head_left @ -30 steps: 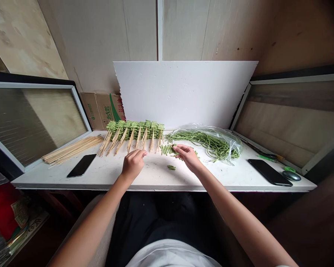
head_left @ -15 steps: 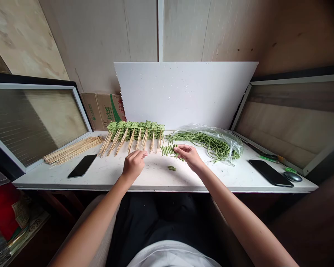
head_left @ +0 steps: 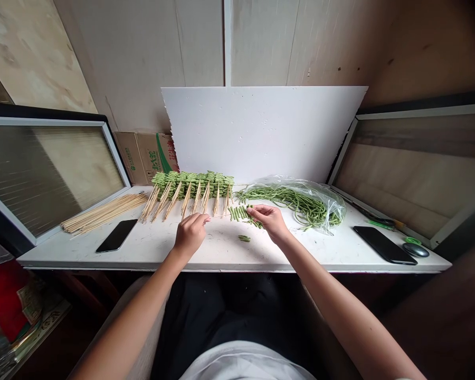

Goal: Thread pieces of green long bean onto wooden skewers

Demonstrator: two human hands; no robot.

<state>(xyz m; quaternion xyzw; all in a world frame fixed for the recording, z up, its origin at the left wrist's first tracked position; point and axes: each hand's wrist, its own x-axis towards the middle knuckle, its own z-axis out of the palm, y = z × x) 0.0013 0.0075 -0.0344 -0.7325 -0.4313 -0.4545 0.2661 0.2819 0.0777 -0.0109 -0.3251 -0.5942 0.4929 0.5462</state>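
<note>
My left hand (head_left: 190, 232) is closed on the bare end of a thin bamboo skewer (head_left: 219, 216), held level above the table. Several short cut green bean pieces (head_left: 237, 213) sit side by side on its right part. At that end my right hand (head_left: 269, 220) pinches a bean piece between thumb and fingers. Loose cut pieces (head_left: 244, 238) lie on the table below, and more are partly hidden by the right hand. Behind the hands, loaded bean skewers (head_left: 193, 184) are stacked in a row, their bare sticks pointing towards me.
Long uncut beans (head_left: 301, 203) lie in a clear plastic bag (head_left: 334, 203) at the right. Bare skewers (head_left: 103, 212) and a phone (head_left: 116, 236) lie at the left. Another dark phone (head_left: 383, 245) and a mouse (head_left: 415, 250) are on the right. A white board (head_left: 265, 132) stands behind.
Almost nothing differs. Both hands keep their places on the skewer and the bean piece; the view has shifted very slightly.
</note>
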